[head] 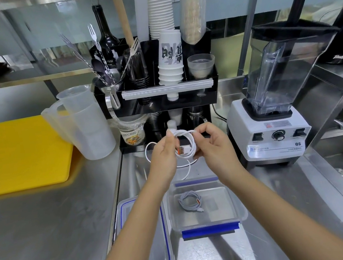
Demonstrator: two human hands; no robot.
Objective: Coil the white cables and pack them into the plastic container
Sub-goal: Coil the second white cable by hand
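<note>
A white cable [186,144] with an orange-tipped plug is wound into loops held between both hands above the steel counter. My left hand [163,155] pinches the left side of the coil. My right hand [212,144] grips the right side and top. A loose tail of the cable hangs down and curls on the counter behind my left hand. Nearer to me stands the clear plastic container [234,214] with blue latches. A coiled grey-white cable [189,202] lies inside it.
The container's lid [155,243] with blue trim lies to its left. A white blender [271,119] stands at the right. A black cup-and-utensil rack [163,101] is behind the hands, with clear measuring jugs [85,122] and a yellow cutting board [20,154] at the left.
</note>
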